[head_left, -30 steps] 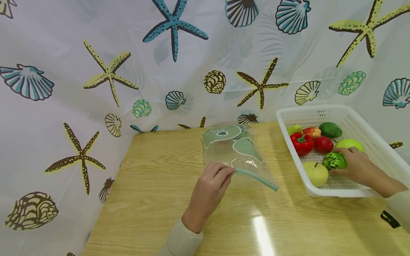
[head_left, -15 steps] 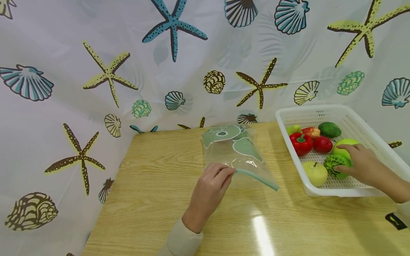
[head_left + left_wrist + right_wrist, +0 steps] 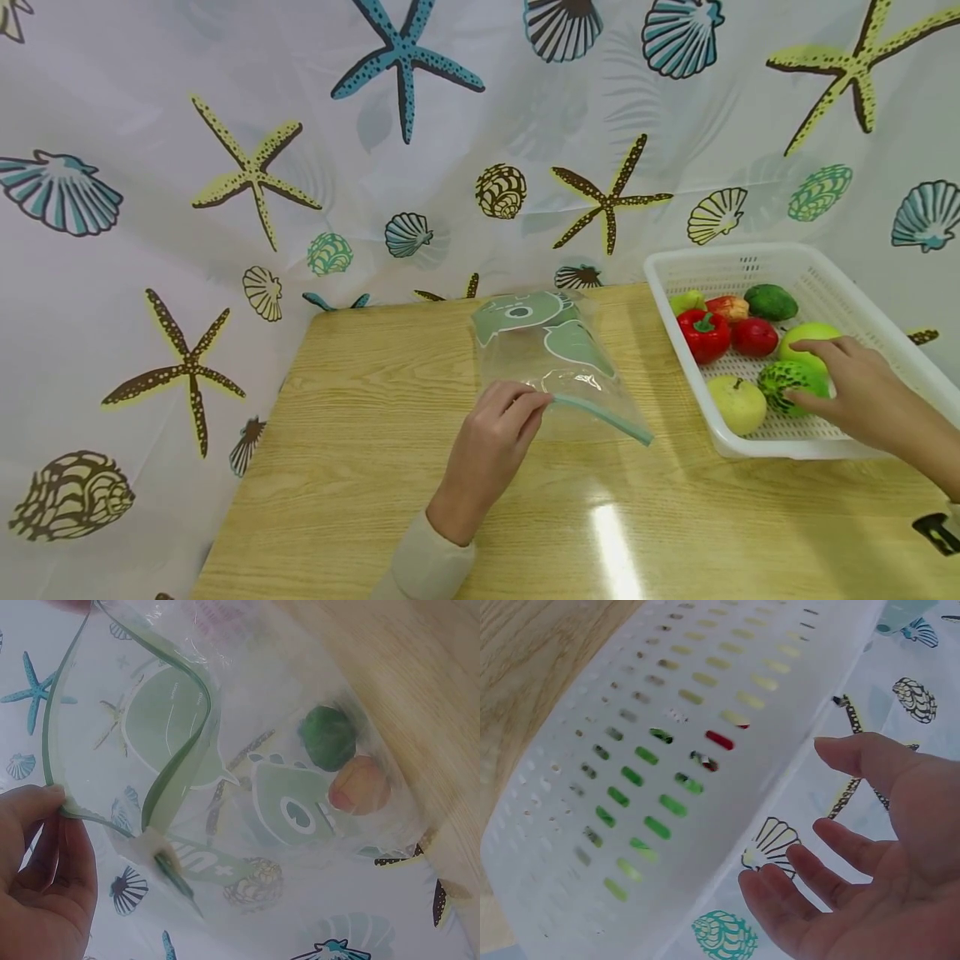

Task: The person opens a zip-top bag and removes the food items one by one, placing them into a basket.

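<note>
In the head view my left hand [image 3: 491, 458] pinches the green zip edge of a clear zip bag [image 3: 551, 367] with green printed shapes, lying on the table. The left wrist view has the bag's mouth gaping, and a dark green round piece [image 3: 328, 739] and an orange-pink piece [image 3: 360, 786] showing through the film. My right hand [image 3: 870, 387] reaches into the white basket [image 3: 720, 442], fingers spread around a green melon-like ball [image 3: 783, 382] with dark markings. The right wrist view shows that hand [image 3: 885, 855] with nothing between thumb and fingers.
Beside the ball lie a yellow pear [image 3: 737, 406], a yellow-green round fruit [image 3: 808, 340], a red bell pepper [image 3: 703, 336], a red oval fruit [image 3: 754, 337] and a dark green fruit [image 3: 771, 302]. A shell-print curtain [image 3: 450, 167] hangs behind the wooden table [image 3: 360, 467].
My right hand has loosened from around the green melon-like ball and shifted slightly right, its fingers spreading wider. The ball sits a little further right. My left hand and the bag hold still.
</note>
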A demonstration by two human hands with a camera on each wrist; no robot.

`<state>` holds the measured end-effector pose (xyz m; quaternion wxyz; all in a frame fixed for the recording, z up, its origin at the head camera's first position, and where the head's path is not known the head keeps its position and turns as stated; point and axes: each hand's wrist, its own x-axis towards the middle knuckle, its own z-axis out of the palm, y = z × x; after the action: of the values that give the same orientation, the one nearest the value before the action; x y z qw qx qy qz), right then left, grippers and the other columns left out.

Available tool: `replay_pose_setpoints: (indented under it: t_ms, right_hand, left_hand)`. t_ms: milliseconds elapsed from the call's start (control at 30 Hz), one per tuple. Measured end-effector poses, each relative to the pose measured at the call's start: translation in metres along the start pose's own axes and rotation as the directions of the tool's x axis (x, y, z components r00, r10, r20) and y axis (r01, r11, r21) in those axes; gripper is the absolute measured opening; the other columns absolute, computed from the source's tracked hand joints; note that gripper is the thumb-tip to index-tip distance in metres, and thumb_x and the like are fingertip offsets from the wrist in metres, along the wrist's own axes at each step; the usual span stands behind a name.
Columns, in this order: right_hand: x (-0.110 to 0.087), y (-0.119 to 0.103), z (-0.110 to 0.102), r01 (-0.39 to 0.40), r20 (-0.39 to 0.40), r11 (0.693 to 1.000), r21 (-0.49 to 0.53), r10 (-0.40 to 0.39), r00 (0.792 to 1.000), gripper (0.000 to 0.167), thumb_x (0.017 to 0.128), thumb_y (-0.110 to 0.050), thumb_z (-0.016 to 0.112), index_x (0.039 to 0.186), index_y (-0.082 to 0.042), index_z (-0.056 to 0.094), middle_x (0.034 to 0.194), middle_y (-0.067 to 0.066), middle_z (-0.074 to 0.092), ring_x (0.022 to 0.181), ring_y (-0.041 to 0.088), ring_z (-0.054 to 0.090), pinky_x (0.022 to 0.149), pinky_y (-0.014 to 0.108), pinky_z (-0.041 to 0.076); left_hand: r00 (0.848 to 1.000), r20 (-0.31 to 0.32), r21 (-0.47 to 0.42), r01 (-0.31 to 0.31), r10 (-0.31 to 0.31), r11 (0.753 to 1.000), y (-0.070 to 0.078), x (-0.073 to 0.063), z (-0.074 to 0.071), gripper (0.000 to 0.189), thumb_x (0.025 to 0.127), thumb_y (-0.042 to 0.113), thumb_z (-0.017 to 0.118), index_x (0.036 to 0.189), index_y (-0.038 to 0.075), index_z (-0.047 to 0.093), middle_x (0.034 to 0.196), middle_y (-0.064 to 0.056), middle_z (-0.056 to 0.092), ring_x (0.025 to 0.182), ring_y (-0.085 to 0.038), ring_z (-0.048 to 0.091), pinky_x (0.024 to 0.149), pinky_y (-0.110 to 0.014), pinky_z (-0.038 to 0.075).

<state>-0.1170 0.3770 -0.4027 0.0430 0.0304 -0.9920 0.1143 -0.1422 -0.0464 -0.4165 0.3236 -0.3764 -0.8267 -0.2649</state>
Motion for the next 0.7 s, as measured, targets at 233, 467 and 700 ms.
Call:
replay_pose_setpoints:
  t_ms: [233,467,700]
  right_hand:
    - [-0.011,-0.018,-0.004,0.063,-0.066,0.998,0.015,-0.062,0.996,0.066,0.077,-0.009,0.082,0.13,0.01,0.049,0.119,0.041,0.049,0.102,0.056,0.048,0.077,0.068,0.046]
    - [-0.029,-0.052,-0.003,0.172,-0.196,0.984,0.034,-0.163,0.967,0.065,0.067,-0.005,0.086,0.123,0.005,0.056,0.114,0.03,0.055,0.096,0.045,0.053,0.072,0.06,0.049]
    - [-0.044,-0.086,-0.001,0.315,-0.303,0.949,0.021,-0.294,0.906,0.061,0.065,-0.01,0.089,0.119,-0.003,0.062,0.109,0.015,0.063,0.094,0.031,0.057,0.077,0.031,0.046]
  left_hand:
    - [1.0,-0.006,0.008,-0.01,0.01,1.0,0.0,0.0,0.0,0.014,0.087,0.007,0.076,0.1,0.011,0.074,0.097,0.0,0.067,0.091,-0.012,0.063,0.081,-0.015,0.055]
    - [1.0,-0.001,0.007,-0.005,0.005,1.0,0.0,-0.001,-0.001,0.014,0.086,0.007,0.077,0.1,0.011,0.074,0.096,0.0,0.067,0.09,-0.012,0.063,0.08,-0.015,0.055]
    - [1.0,-0.014,0.004,-0.008,0.008,1.0,0.0,0.001,-0.001,0.014,0.086,0.007,0.077,0.099,0.011,0.074,0.096,0.0,0.067,0.09,-0.012,0.064,0.08,-0.015,0.056]
